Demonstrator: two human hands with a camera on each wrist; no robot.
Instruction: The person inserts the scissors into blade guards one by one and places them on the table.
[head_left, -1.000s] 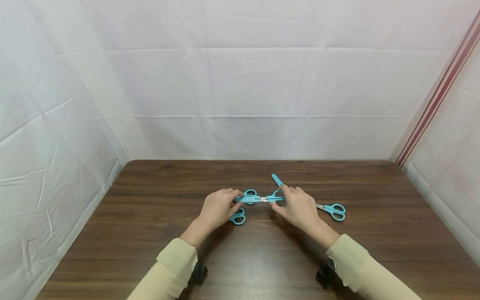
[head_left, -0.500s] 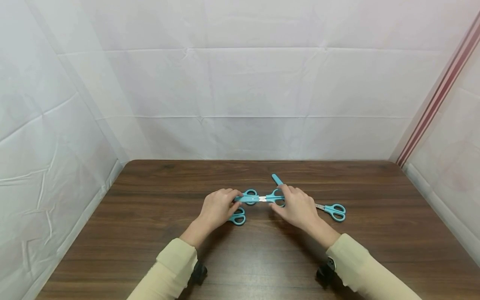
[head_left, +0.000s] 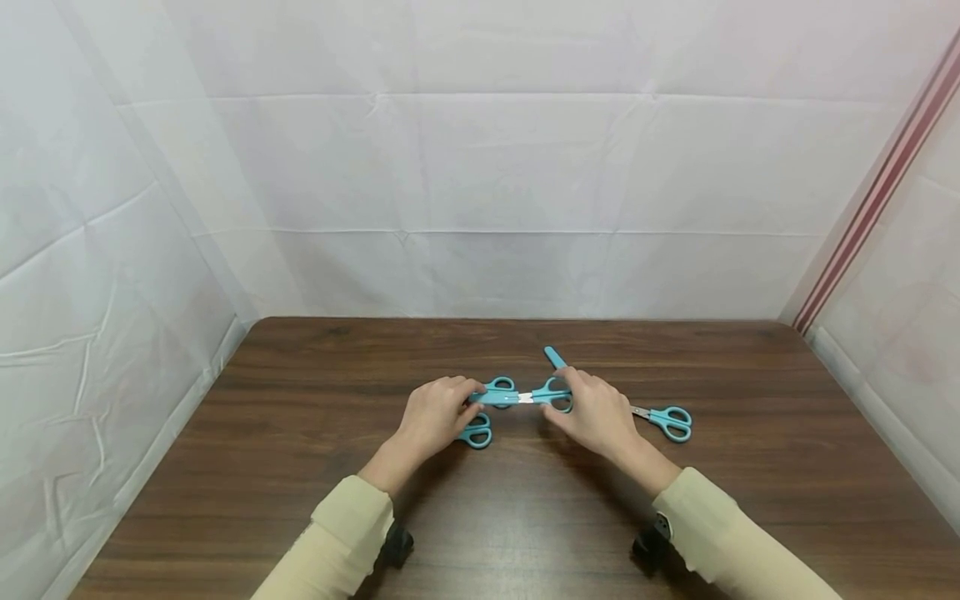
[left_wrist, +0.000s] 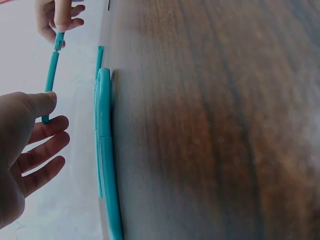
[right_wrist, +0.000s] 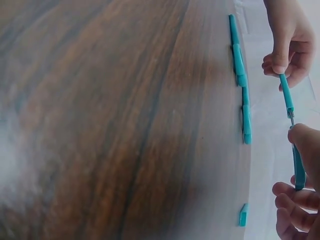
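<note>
Pinching capped scissors [head_left: 525, 397] betw. both hands [head_left: 435, 417] [head_left: 596, 414]; spare scissors [head_left: 663, 419] + cap [head_left: 554, 358] nearby.

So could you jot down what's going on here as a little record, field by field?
Setting: dark wooden table, white cloth walls
Left hand: pinches the teal plastic blade cover
Right hand: grips the teal-handled scissors by the handles
Held pair: lifted off the table, bare metal showing between cover and handles
Other scissors: one pair by the left hand, one pair right of the right hand
Loose cover: lying behind the right hand
</note>
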